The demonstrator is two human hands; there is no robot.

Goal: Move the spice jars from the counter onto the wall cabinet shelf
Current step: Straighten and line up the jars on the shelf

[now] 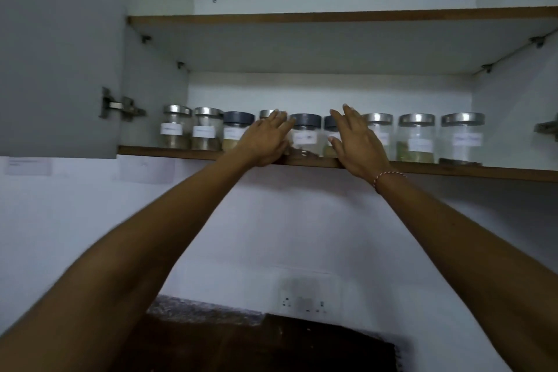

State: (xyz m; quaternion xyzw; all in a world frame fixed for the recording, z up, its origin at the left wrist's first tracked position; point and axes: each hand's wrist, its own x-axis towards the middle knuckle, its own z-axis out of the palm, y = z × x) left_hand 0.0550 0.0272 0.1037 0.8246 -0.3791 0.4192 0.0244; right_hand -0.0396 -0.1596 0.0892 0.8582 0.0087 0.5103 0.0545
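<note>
Open wall cabinet [302, 87], grey door [60, 54] swung wide to the left, upper shelf [332, 16] bare as far as could be seen. Lower shelf [181, 151] loaded with a single row of spice jars [416, 137], nine visible, upright, labels forward, set close to the front edge. Steel lids at both ends, dark lids [305, 120] near the middle.

Both arms raised. Left hand [265, 142] flat and spread, fingers [279, 119] extended against a steel-lidded jar [267, 113] mostly hidden behind it; nothing gripped. Right hand [356, 142] likewise spread, palm toward the row, covering most of a dark-lidded jar [330, 122]; nothing gripped either. Dark-lidded jar in the gap between the hands, unheld. Judged to be squaring up the row, with the placing nearly finished; table barely in view at the bottom, no jars seen on it.

Risks from here, as judgement only: jars so near the lip, so a sideways nudge or a dragging palm likely to tip one forward and off. Packed row, so a push on one jar likely to shove its neighbours. Glass, smooth lids, full reach overhead: poor control, poor sight of the bases. Slight blur, so actual contact with the jars uncertain.
</note>
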